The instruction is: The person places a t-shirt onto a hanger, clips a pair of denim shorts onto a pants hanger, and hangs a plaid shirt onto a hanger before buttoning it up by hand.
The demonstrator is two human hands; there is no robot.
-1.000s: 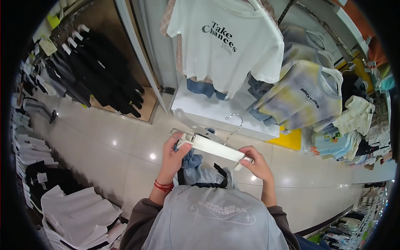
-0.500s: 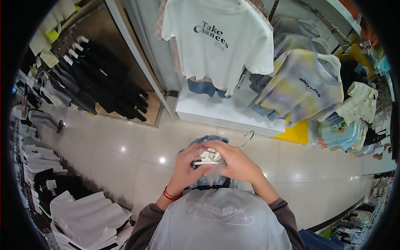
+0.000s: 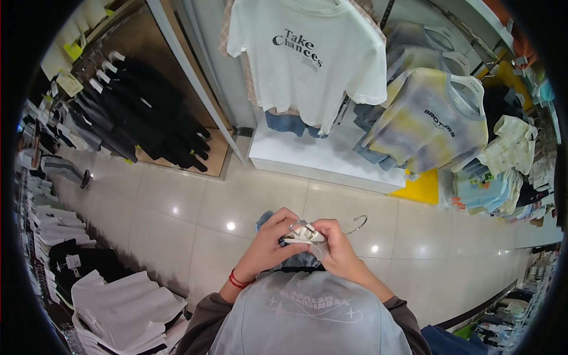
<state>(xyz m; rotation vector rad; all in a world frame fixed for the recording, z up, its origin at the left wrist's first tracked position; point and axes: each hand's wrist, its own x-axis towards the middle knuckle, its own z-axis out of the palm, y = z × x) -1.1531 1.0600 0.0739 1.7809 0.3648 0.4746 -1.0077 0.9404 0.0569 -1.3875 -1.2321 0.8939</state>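
Note:
Both hands meet in front of my chest around a white clip hanger (image 3: pixel 306 232). My left hand (image 3: pixel 269 241), with a red cord at its wrist, is closed on the clip end. My right hand (image 3: pixel 339 245) is closed on the same clip area from the other side. The hanger's metal hook (image 3: pixel 359 225) sticks out to the right. Blue denim (image 3: pixel 264 220) shows behind my left hand, and more of it hangs below the clip, partly hidden by my hands.
A white shirt (image 3: pixel 307 59) and a tie-dye shirt (image 3: pixel 426 124) hang over a white platform (image 3: pixel 319 163). Black garments (image 3: pixel 142 106) hang at the left, white garments (image 3: pixel 124 307) at the lower left. A person's leg (image 3: pixel 65 170) is at the far left.
My hands have come together from the hanger's two ends onto one clip. The hanger has turned so its hook points right. Since the middle frame, my fingers have drawn back, showing more of the clip.

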